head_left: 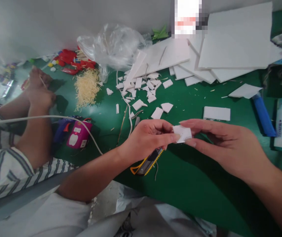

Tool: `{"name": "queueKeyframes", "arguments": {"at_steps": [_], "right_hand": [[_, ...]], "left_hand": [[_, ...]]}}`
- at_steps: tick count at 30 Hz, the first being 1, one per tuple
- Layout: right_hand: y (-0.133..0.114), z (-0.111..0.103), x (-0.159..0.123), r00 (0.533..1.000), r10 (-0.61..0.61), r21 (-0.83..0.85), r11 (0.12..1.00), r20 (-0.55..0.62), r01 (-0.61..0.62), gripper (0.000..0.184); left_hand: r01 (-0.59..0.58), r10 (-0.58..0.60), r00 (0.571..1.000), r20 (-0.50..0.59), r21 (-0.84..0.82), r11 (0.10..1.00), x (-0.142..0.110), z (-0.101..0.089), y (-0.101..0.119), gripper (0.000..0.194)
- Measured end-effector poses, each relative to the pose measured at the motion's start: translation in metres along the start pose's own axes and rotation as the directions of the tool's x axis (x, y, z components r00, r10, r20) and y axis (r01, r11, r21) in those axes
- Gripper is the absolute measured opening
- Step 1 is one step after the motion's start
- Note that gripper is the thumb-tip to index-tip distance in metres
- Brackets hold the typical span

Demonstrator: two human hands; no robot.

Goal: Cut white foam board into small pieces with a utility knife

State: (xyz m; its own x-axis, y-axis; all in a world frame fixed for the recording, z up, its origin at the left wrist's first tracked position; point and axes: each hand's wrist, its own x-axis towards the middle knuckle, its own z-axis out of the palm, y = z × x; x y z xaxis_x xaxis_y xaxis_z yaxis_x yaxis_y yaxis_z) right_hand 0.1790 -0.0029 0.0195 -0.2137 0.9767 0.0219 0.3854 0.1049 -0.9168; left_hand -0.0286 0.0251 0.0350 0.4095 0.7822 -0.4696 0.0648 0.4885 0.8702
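Between my two hands is a small white piece of foam board (183, 133), held over the green table near the front. My left hand (150, 135) pinches its left side between thumb and fingers. Thumb and fingertips of my right hand (219, 140) close on its right side. Below my left hand lies a yellow and grey utility knife (147, 164), its upper end partly hidden. Beyond my right hand rests a white foam board rectangle (217, 113). Several cut foam scraps (150, 87) are scattered ahead of my left hand.
White foam sheets (237, 39) are stacked at the back right, beside a clear plastic bag (116, 46). A glue bottle (281, 125) and blue tool (264, 113) lie right. Left are shredded strips (88, 87), a pink box (79, 134), a white cable (44, 116) and another person's hands (40, 84).
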Motion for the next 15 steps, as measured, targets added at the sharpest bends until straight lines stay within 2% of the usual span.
{"name": "queueKeyframes", "arguments": {"at_steps": [4, 9, 15], "right_hand": [[-0.0032, 0.0011, 0.0024, 0.994, 0.109, 0.119, 0.987, 0.018, -0.111, 0.027], [-0.0027, 0.0014, 0.0039, 0.986, 0.159, 0.252, 0.953, 0.046, -0.165, 0.025], [0.0006, 0.0004, 0.0073, 0.981, 0.174, 0.361, 0.912, 0.086, -0.194, 0.028]], "left_hand": [[-0.014, 0.013, 1.000, 0.013, 0.008, 1.000, 0.0003, -0.0002, -0.0006, 0.013], [-0.041, 0.040, 0.998, 0.046, 0.015, 0.999, -0.0005, -0.0005, 0.0017, 0.013], [-0.023, 0.021, 0.999, 0.026, 0.083, 0.996, -0.0017, 0.0005, 0.0043, 0.015]]}}
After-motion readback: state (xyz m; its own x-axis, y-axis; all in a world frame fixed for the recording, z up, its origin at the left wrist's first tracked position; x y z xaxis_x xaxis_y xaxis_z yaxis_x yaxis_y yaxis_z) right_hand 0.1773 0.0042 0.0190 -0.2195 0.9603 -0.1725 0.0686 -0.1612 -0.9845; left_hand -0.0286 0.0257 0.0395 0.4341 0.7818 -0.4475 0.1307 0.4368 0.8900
